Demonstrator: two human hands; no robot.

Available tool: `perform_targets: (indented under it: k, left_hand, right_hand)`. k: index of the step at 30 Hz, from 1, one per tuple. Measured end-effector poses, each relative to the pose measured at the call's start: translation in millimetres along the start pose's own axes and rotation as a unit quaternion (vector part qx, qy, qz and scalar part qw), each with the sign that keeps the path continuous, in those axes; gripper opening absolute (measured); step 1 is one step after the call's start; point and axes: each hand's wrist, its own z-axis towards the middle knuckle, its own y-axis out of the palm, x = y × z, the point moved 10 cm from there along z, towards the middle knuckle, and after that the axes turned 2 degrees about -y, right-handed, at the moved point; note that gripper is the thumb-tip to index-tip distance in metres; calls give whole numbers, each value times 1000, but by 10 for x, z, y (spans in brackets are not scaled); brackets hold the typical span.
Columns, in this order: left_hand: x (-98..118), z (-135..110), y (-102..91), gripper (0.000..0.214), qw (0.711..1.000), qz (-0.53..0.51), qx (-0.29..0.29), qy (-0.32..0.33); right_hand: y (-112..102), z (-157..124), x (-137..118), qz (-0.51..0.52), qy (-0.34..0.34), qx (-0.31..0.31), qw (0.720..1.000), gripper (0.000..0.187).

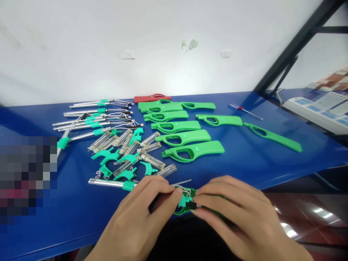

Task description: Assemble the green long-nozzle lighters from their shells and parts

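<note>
bare left grip holds the front end of an open green plastic shell at the near edge of the glossy blue bench, while the right grip pinches a small black cylindrical part inside it. seating that part looks like the step in hand, and the next move seems to call for gentle fingertip pressure with the looped thin white wires tucked inside

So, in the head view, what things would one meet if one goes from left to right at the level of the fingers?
Silver tube → teal collar on it → left hand → open green shell → right hand.
</note>
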Motion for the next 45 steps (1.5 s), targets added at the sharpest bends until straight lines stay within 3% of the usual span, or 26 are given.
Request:
perform_targets:
  k: [4,8,11,13,20,26,35,45]
  left_hand:
    - [-1,-18,9,24,999,-42,-8,-10]
    - [172,-4,-58,39,999,6,-26,27]
    - [243,24,-92,29,998,27,-38,35]
    - [240,27,-80,25,998,26,-44,32]
    - [150,-41,-26,39,999,19,-27,23]
    - [279,0,-86,34,994,57,-43,84]
    - [354,51,-123,30,993,64,-12,102]
    - [315,74,-151,32,995,51,11,80]
  right_hand:
    - [34,-9,4,21,-1,-5,1000,6]
    - [34,-44,8,23,-8,-1,1000,7]
    - [30,-55,3,21,-9,2,1000,7]
    - [24,-55,-1,18,-4,10,1000,6]
    - [58,-74,-52,6,-6,46,999,11]
    - [89,-66,-46,34,6,46,998,8]
    - [65,-104,-146,-55,-31,60,996,14]
    - [60,-134,-114,-116,-51,28,992,15]
